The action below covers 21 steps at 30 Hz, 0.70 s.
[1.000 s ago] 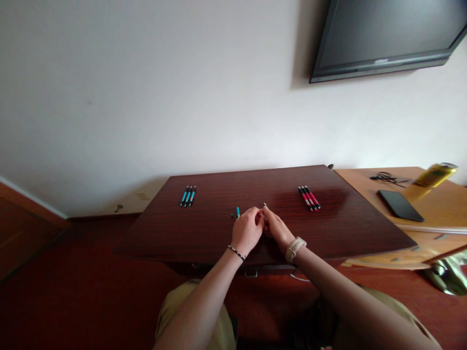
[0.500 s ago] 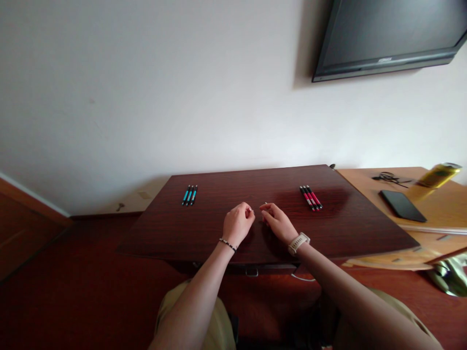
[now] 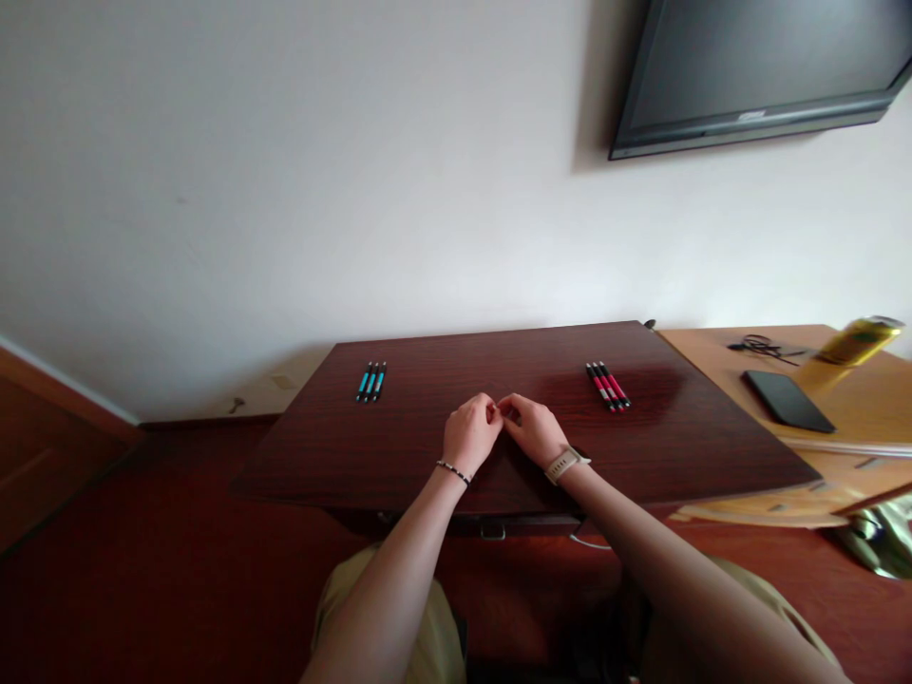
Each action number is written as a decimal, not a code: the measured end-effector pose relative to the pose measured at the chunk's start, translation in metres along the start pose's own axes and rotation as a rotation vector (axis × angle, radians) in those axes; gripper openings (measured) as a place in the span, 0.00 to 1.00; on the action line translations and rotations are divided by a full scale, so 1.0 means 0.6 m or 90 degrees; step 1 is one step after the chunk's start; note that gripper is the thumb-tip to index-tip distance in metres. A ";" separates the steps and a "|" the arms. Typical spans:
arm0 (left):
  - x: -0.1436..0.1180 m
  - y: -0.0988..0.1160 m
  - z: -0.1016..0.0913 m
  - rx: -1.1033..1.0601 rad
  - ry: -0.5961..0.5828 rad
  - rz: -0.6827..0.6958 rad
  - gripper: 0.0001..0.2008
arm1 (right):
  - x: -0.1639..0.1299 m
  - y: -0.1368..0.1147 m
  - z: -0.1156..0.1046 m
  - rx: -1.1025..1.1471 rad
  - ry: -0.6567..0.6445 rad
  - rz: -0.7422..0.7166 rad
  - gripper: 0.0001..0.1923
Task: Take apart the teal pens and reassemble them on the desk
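White wall rises behind a dark reddish-brown wooden desk, and a black flat-screen television hangs on it above the desk's right side. Over the middle of the desk, the left hand and the right hand come together at the fingertips, knuckles up and fingers curled inward; whether either pinches some small piece I cannot tell, since the fingers hide what lies between them. A dark beaded bracelet circles the left wrist, and a pale-strapped watch the right. Three turquoise-and-black pens lie side by side near the desk's far left corner, slightly slanted. Toward the desk's far right corner lies a close row of pink-and-black pens, tilted the other way. Just right of the desk, a light wooden table bears a black smartphone, a coiled black cable and a yellow can.
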<state>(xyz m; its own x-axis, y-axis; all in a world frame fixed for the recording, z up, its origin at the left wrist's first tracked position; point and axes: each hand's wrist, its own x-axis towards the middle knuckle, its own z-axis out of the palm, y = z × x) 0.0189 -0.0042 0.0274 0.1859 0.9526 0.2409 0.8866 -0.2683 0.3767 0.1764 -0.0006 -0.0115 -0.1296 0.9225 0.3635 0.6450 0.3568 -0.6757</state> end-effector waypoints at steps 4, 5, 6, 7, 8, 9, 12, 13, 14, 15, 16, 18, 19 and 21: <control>0.005 -0.004 -0.002 0.012 0.014 -0.001 0.05 | 0.007 0.000 0.002 -0.044 0.001 0.022 0.03; 0.007 -0.006 -0.003 0.019 0.018 -0.001 0.05 | 0.009 0.001 0.002 -0.058 0.004 0.021 0.03; 0.008 -0.008 -0.004 0.028 0.023 0.001 0.05 | 0.011 0.002 0.002 -0.074 0.009 0.021 0.04; 0.009 -0.011 -0.004 0.040 0.029 0.007 0.05 | 0.013 0.004 0.003 -0.090 0.014 0.021 0.05; 0.009 -0.014 -0.004 0.056 0.035 0.017 0.06 | 0.015 0.005 0.004 -0.106 0.020 0.021 0.05; 0.009 -0.017 -0.003 0.075 0.040 0.029 0.06 | 0.017 0.007 0.005 -0.121 0.025 0.021 0.06; 0.009 -0.026 0.003 0.137 0.044 0.059 0.06 | 0.021 0.011 0.011 -0.139 0.031 0.022 0.07; 0.008 -0.028 0.006 0.155 0.040 0.062 0.06 | 0.022 0.012 0.014 -0.137 0.030 0.022 0.07; 0.008 -0.030 0.009 0.170 0.036 0.062 0.06 | 0.023 0.012 0.017 -0.136 0.030 0.023 0.07; 0.009 -0.032 0.012 0.182 0.032 0.061 0.06 | 0.023 0.011 0.019 -0.134 0.030 0.023 0.07; 0.009 -0.033 0.014 0.191 0.029 0.059 0.06 | 0.023 0.010 0.021 -0.133 0.031 0.022 0.06; 0.011 -0.033 0.017 0.203 0.025 0.056 0.07 | 0.023 0.007 0.025 -0.134 0.034 0.023 0.05; 0.012 -0.032 0.017 0.207 0.025 0.054 0.07 | 0.023 0.006 0.026 -0.134 0.033 0.024 0.04; 0.014 -0.031 0.018 0.213 0.026 0.051 0.07 | 0.022 0.004 0.026 -0.134 0.026 0.024 0.04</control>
<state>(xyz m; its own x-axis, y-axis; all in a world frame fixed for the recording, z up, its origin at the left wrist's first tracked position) 0.0085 0.0103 0.0125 0.2492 0.9222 0.2958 0.9610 -0.2733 0.0424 0.1643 0.0150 -0.0185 -0.0744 0.9265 0.3688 0.7927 0.2794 -0.5419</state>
